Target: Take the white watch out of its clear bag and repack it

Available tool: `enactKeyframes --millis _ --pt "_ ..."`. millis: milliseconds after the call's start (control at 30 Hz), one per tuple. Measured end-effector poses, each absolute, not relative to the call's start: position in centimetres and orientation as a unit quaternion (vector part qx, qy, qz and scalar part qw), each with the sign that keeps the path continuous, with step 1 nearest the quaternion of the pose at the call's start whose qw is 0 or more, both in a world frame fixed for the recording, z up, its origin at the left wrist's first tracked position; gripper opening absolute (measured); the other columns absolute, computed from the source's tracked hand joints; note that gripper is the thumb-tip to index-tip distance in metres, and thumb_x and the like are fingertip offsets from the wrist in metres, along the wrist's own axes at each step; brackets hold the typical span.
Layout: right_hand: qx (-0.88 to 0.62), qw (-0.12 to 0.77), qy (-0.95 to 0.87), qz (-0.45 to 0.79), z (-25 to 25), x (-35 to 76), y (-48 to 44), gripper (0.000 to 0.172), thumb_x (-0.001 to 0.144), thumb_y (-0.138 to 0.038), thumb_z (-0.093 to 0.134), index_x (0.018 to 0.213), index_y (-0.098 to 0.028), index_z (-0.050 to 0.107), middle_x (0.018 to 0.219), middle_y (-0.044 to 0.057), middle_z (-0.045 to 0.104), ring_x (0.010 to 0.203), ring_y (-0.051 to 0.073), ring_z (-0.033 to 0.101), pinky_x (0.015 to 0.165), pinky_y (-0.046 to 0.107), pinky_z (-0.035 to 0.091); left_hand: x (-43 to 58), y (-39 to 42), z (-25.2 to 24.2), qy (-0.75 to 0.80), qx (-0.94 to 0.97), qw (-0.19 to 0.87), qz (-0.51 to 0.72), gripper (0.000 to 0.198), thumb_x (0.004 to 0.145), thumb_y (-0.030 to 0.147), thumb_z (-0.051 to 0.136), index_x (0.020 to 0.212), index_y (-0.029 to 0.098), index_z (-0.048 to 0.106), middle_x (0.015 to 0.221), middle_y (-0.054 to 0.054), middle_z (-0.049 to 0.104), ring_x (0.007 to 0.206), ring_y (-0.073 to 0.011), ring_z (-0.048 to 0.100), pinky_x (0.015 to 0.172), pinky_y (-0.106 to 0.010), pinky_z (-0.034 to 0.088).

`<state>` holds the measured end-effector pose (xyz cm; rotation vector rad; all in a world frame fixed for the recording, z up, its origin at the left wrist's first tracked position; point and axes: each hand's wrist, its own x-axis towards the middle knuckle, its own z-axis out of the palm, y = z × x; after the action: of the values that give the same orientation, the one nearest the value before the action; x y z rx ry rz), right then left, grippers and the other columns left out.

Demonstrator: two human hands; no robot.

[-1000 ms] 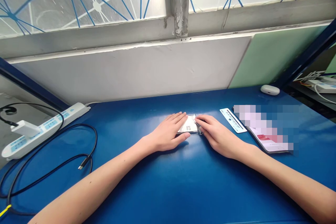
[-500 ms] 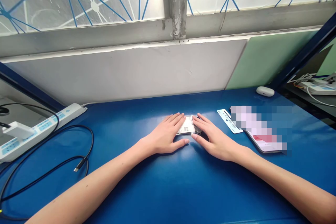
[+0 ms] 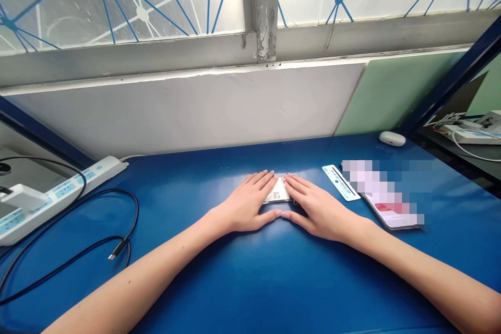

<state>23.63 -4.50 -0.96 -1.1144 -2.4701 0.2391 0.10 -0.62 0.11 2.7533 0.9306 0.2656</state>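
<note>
A small flat packet (image 3: 277, 191), whitish with a dark printed square, lies on the blue table (image 3: 235, 282) in the middle of the view. My left hand (image 3: 250, 201) rests flat over its left part, fingers stretched forward and thumb out to the right. Over its right part lies my right hand (image 3: 317, 206), also flat with fingers extended. The two thumb tips meet or nearly meet just in front of the packet. Both hands are open, and their fingers hide the packet's sides.
Right of my hands lie a white ruler-like strip (image 3: 340, 183) and a phone (image 3: 391, 209), partly pixelated. A white earbud-type case (image 3: 392, 139) sits at the back right. On the left are a power strip (image 3: 97, 169) and a looped black cable (image 3: 135, 214).
My right hand has moved slightly left and now covers more of the packet's right side. Its thumb has come up to the left thumb. My left hand has stayed nearly still.
</note>
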Motion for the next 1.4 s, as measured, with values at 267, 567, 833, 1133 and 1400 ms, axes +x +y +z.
enactKeyframes --millis 267,567,833,1133,1400 --pt "-0.418 0.223 -0.876 0.09 -0.6 23.6 -4.0 0.048 0.1 -0.041 0.043 0.136 -0.011 0.053 0.14 0.019 0.057 0.135 0.033 0.048 0.109 0.051 0.045 0.1 -0.6 0.0 0.317 0.939 0.096 0.088 0.063 0.1 0.044 0.041 0.152 0.012 0.029 0.157 -0.017 0.032 0.147 -0.0309 0.027 0.119 -0.049 0.025" --pt "-0.374 0.284 -0.881 0.053 -2.0 25.9 -1.7 0.035 0.095 -0.011 0.042 0.125 -0.016 0.059 0.126 0.014 0.065 0.118 0.027 0.059 0.099 0.046 0.051 -0.3 -0.4 -0.2 0.282 0.946 0.128 0.093 0.053 0.104 0.042 0.035 0.153 0.022 0.029 0.157 -0.007 0.036 0.148 -0.0284 0.024 0.119 -0.047 0.026" --pt "-0.349 0.272 -0.897 -0.001 -0.5 26.8 -1.7 0.023 0.096 -0.021 0.05 0.112 -0.021 0.067 0.103 0.01 0.072 0.088 0.025 0.068 0.077 0.04 0.056 -0.2 -1.0 0.1 0.275 0.946 0.12 0.124 0.049 0.105 0.041 0.034 0.151 0.027 0.032 0.156 -0.008 0.037 0.146 -0.0267 0.029 0.119 -0.047 0.027" --pt "-0.38 0.42 -0.816 0.121 2.0 27.8 -1.8 0.012 0.093 -0.027 0.061 0.097 -0.026 0.072 0.092 0.004 0.069 0.08 0.019 0.066 0.073 0.033 0.053 0.0 -1.1 -0.3 0.345 0.915 0.129 0.164 0.059 0.1 0.04 0.042 0.15 0.012 0.028 0.153 -0.019 0.037 0.144 -0.0284 0.032 0.118 -0.046 0.031" --pt "-0.469 0.451 -0.692 0.312 1.1 26.7 -1.4 0.028 0.092 -0.046 0.058 0.086 -0.021 0.07 0.072 0.002 0.064 0.064 0.017 0.059 0.063 0.031 0.05 -0.2 -0.9 -0.7 0.311 0.909 0.107 0.257 0.105 0.084 0.05 0.067 0.156 0.019 -0.003 0.162 -0.02 0.013 0.149 -0.0354 0.019 0.117 -0.053 0.031"
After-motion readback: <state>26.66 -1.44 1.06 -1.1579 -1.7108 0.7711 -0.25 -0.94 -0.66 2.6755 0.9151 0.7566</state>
